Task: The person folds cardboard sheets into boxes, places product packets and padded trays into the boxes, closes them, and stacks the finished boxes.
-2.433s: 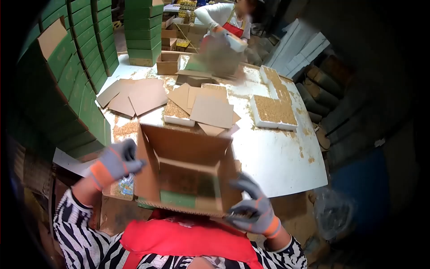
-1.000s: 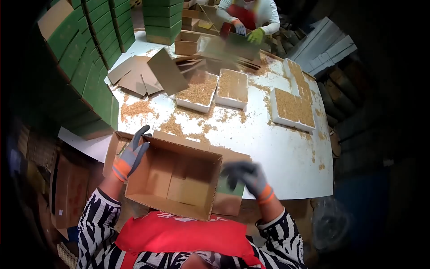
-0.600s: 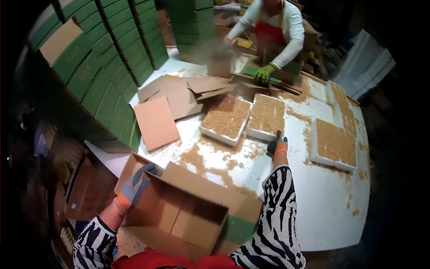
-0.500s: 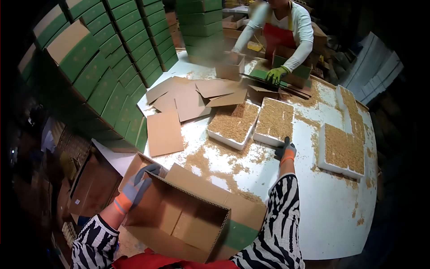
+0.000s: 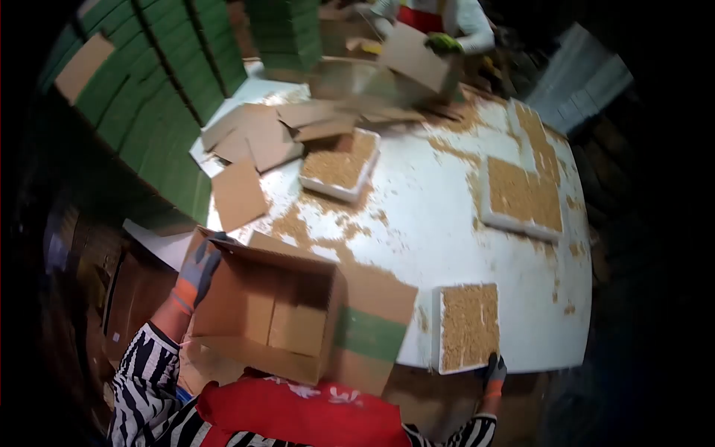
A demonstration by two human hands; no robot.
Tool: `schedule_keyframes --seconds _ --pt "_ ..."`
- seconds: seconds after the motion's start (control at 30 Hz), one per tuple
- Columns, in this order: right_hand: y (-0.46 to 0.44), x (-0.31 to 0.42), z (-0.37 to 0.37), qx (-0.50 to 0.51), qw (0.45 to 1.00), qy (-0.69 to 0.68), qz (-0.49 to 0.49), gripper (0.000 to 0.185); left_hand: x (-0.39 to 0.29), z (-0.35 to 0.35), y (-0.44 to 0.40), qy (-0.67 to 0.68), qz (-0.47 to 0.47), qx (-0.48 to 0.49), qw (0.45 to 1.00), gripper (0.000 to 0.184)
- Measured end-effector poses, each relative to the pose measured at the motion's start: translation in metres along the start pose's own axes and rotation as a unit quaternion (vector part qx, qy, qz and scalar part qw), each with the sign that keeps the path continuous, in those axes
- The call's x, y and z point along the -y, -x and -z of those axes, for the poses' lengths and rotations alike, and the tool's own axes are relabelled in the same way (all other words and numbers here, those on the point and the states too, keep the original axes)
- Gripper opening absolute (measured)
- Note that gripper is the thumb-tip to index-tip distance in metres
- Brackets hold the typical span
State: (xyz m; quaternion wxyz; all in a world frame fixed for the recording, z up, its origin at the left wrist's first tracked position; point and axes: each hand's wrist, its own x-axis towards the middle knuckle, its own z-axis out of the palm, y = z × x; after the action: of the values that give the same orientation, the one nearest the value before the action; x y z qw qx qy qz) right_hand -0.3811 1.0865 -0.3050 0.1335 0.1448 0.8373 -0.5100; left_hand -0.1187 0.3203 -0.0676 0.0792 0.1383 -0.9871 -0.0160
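My left hand [image 5: 199, 270], in a grey and orange glove, is closed over the left wall of an open cardboard box [image 5: 261, 305]. The box stands in front of my red apron, its inside bare, with a flap marked by a green band spread out at its right. At the table's front edge my right hand [image 5: 494, 372] grips the lower right corner of a white tray [image 5: 469, 328] filled with brown crumbly material. Part of that hand's fingers is hidden by the tray.
Green boxes [image 5: 141, 127] are stacked at the left. Cardboard sheets [image 5: 238, 195] and a filled white tray [image 5: 339, 167] lie mid-table [image 5: 417, 223]; more filled trays [image 5: 521, 197] sit at the right. Across the table a co-worker in green glove [image 5: 444, 45] handles a blurred box [image 5: 417, 59].
My right hand has brought the white tray from mid-table to the front edge. My left hand stays on the box. The co-worker's cardboard box has been lifted or tilted.
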Motion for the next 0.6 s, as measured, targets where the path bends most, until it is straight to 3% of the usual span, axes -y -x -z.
schedule_keyframes --seconds 0.07,0.13,0.23,0.27,0.3,0.37,0.43,0.47,0.53,0.57,0.6 --pt "0.074 0.012 0.004 -0.085 0.984 -0.089 -0.127 0.048 -0.003 -0.002 -0.004 0.143 0.036 -0.04 0.988 0.026" --pt "0.115 -0.014 -0.002 -0.15 0.958 -0.202 -0.136 0.053 0.01 -0.001 -0.005 0.237 0.134 0.068 0.96 0.032" --pt "0.156 -0.028 -0.047 -0.152 0.875 -0.456 -0.057 0.061 0.078 -0.045 -0.006 0.189 -0.012 0.048 0.981 0.033" --pt "0.158 -0.028 -0.066 -0.108 0.828 -0.544 -0.08 0.065 0.087 -0.043 -0.005 0.088 -0.048 0.065 0.993 0.033" --pt "0.157 -0.043 -0.081 -0.125 0.928 -0.349 0.029 0.065 0.092 -0.04 -0.002 -0.016 -0.078 0.078 0.994 0.033" --pt "0.166 -0.033 -0.105 -0.141 0.954 -0.248 0.096 0.066 0.084 -0.044 -0.001 0.102 -0.034 0.037 0.994 0.034" --pt "0.188 0.054 -0.108 -0.151 0.875 -0.461 0.013 0.066 0.045 -0.027 -0.009 0.071 -0.054 -0.025 0.996 0.032" --pt "0.192 0.07 -0.103 -0.138 0.868 -0.477 0.012 0.063 0.052 -0.039 -0.009 0.155 0.005 -0.031 0.987 0.03" --pt "0.188 0.067 -0.092 -0.055 0.806 -0.59 0.014 0.06 0.032 -0.031 -0.017 0.191 0.098 0.053 0.975 0.028" --pt "0.207 0.117 -0.086 -0.045 0.841 -0.537 0.049 0.059 0.038 -0.048 -0.018 0.153 0.045 0.004 0.987 0.031" --pt "0.219 0.152 -0.082 -0.006 0.84 -0.54 0.047 0.058 0.048 -0.064 -0.015 0.109 -0.003 -0.043 0.993 0.034"
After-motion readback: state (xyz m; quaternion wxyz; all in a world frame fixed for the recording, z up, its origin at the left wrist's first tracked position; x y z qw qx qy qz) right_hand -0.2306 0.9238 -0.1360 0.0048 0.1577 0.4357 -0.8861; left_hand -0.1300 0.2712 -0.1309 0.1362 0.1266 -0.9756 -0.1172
